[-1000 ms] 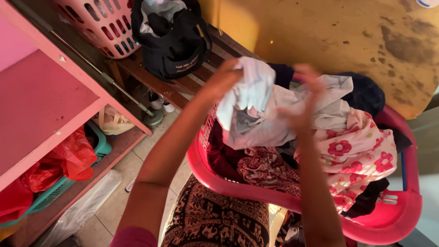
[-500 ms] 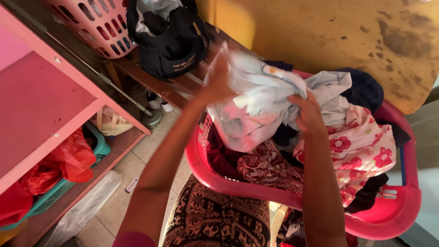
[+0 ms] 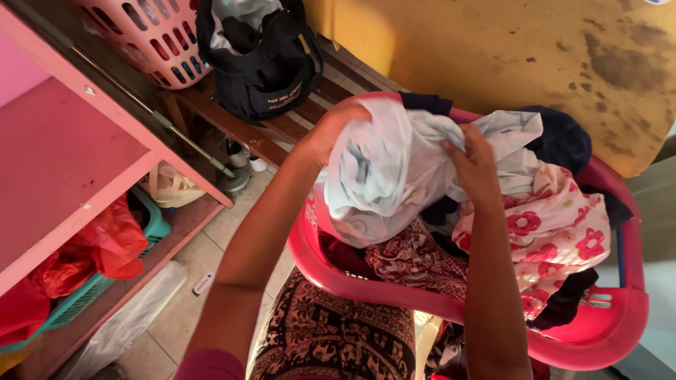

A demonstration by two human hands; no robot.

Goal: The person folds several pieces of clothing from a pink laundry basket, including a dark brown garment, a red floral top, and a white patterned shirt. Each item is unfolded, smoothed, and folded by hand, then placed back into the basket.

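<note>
My left hand (image 3: 331,130) and my right hand (image 3: 473,165) both grip a white and pale grey garment (image 3: 384,176), holding it bunched above a red laundry basket (image 3: 620,317). The left hand clutches the garment's upper left part; the right hand pinches its right side. Under it the basket holds a pink cloth with red flowers (image 3: 556,232), a dark red patterned cloth (image 3: 412,260) and dark blue clothes (image 3: 563,141).
A pink shelf unit (image 3: 63,169) stands at the left, with red plastic bags (image 3: 91,250) in a teal basket below. On a wooden bench (image 3: 246,130) sit a black bag (image 3: 264,63) and a pink slotted basket (image 3: 151,35). A yellow stained wall (image 3: 528,49) lies behind.
Both hands have gathered the white garment tighter and drawn it lower and closer over the basket. The right hand has shifted down along its right side.
</note>
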